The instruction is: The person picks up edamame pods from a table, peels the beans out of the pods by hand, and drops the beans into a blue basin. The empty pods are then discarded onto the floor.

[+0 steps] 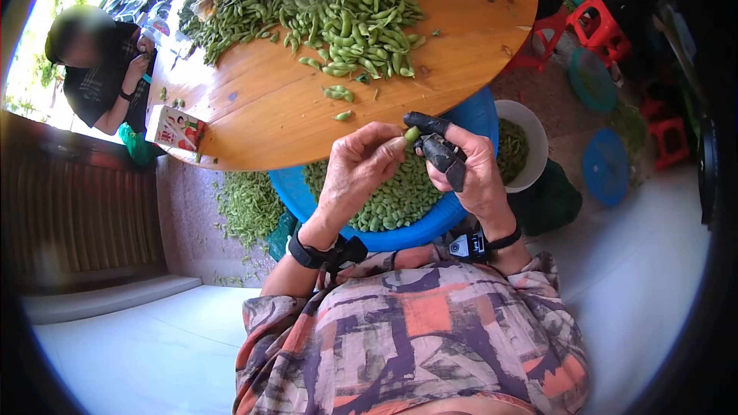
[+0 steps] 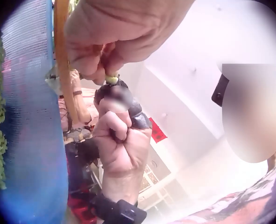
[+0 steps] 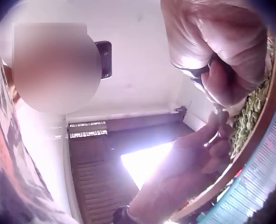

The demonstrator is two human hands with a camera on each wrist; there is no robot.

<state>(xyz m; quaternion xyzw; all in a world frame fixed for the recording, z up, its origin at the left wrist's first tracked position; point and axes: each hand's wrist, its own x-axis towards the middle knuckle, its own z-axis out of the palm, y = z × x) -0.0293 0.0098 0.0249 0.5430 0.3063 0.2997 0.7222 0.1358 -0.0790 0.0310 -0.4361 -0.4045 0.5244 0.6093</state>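
Note:
Over a blue basin (image 1: 390,241), my left hand (image 1: 356,169) pinches a small green soybean pod (image 1: 412,135) between thumb and fingertips. My right hand (image 1: 475,171) meets it from the other side, gripping the pod's far end with curled fingers. Black coverings (image 1: 443,160) wrap the right thumb and forefinger. In the left wrist view the pale green tip of the pod (image 2: 112,80) shows between the left fingertips and the black coverings. Loose green beans (image 1: 392,201) fill the basin beneath both hands.
A large pile of soybean pods (image 1: 346,19) covers the far part of the wooden table (image 1: 265,100); two stray pods lie nearer its edge. A red-and-white carton (image 1: 175,129) stands at left. Beside the basin is a white bucket (image 1: 540,146). Another person (image 1: 100,69) sits across the left.

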